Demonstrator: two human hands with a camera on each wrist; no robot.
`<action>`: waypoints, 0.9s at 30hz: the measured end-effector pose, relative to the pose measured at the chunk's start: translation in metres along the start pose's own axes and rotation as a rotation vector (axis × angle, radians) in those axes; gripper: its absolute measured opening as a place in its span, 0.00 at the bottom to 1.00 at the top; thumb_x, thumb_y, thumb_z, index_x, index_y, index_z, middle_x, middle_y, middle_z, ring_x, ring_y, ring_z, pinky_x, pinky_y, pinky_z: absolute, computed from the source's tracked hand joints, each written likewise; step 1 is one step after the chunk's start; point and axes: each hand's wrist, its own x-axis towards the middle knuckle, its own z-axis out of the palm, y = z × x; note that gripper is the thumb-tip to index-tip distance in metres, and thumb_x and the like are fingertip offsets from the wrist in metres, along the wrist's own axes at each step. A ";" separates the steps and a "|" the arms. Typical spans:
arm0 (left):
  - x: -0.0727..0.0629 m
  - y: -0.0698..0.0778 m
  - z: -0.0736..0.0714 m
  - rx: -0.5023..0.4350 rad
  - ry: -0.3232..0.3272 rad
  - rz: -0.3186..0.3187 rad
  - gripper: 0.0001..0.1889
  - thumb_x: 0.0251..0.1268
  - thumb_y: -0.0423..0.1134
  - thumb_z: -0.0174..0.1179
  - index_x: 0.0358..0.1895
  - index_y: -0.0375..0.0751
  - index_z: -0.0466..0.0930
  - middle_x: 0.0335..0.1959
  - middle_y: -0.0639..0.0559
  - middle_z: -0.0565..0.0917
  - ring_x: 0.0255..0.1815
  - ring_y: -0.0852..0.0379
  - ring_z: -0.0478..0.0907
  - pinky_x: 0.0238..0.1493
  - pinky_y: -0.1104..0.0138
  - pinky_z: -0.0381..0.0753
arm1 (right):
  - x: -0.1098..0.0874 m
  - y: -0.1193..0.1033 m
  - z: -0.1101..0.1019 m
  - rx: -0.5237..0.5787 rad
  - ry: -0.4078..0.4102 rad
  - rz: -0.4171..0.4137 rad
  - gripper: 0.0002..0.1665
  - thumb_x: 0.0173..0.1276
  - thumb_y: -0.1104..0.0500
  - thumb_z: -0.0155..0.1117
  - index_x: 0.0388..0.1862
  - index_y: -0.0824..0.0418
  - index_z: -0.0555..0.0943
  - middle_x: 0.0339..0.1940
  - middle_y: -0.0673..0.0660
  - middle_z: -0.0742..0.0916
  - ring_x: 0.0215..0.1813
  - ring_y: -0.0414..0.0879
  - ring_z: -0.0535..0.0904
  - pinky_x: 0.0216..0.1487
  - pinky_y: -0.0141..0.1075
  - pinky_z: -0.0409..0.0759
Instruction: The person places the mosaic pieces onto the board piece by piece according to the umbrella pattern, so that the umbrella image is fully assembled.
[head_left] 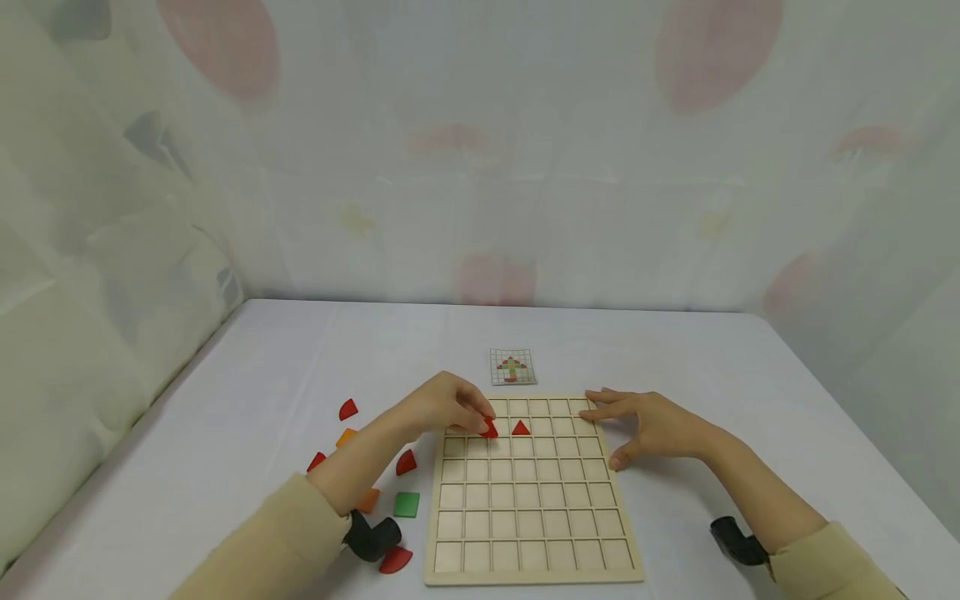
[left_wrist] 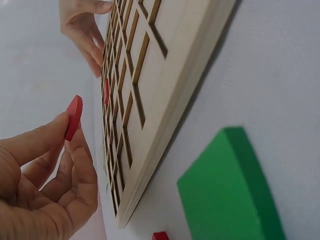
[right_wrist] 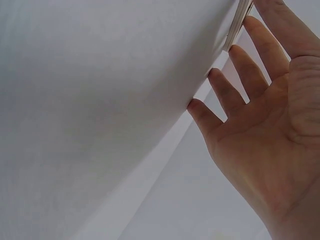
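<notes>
My left hand (head_left: 450,406) pinches a red quarter-circle piece (left_wrist: 74,118) between thumb and fingertips, just over the upper left cells of a wooden grid board (head_left: 534,577). One red triangle piece (head_left: 521,428) lies in a cell of the second row, to the right of the held piece. At the board's upper right corner, my right hand (head_left: 652,425) rests with spread, fairly straight fingers touching the edge. In the right wrist view its palm (right_wrist: 260,130) faces the camera and holds nothing.
Left of the board lie several loose pieces: a green square (head_left: 407,505), red quarter-circles (head_left: 406,462) and orange pieces (head_left: 368,501), some partly hidden by the left arm. Behind the board is a small pattern card (head_left: 513,367). A patterned cloth wall (head_left: 480,208) backs the white table (head_left: 300,350).
</notes>
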 end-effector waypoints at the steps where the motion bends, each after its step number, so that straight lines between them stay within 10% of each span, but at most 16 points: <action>1: 0.000 0.000 0.001 0.006 -0.006 0.006 0.07 0.54 0.31 0.69 0.38 0.37 0.88 0.32 0.53 0.86 0.31 0.60 0.77 0.35 0.70 0.77 | 0.000 0.000 0.000 0.002 0.000 0.000 0.46 0.42 0.37 0.78 0.64 0.43 0.79 0.77 0.54 0.70 0.80 0.63 0.58 0.73 0.68 0.55; 8: 0.002 0.000 0.008 0.031 -0.052 0.030 0.08 0.60 0.29 0.64 0.40 0.37 0.89 0.43 0.49 0.88 0.37 0.62 0.77 0.39 0.72 0.79 | 0.000 0.001 0.001 -0.003 -0.001 -0.007 0.46 0.42 0.36 0.77 0.64 0.44 0.79 0.77 0.54 0.70 0.80 0.63 0.58 0.72 0.68 0.56; 27: 0.003 0.006 0.026 0.317 -0.001 0.142 0.07 0.59 0.26 0.64 0.35 0.40 0.88 0.34 0.51 0.89 0.38 0.61 0.80 0.44 0.68 0.79 | 0.000 0.002 0.002 -0.012 0.004 -0.005 0.46 0.42 0.36 0.77 0.64 0.43 0.79 0.77 0.53 0.70 0.80 0.62 0.58 0.73 0.67 0.57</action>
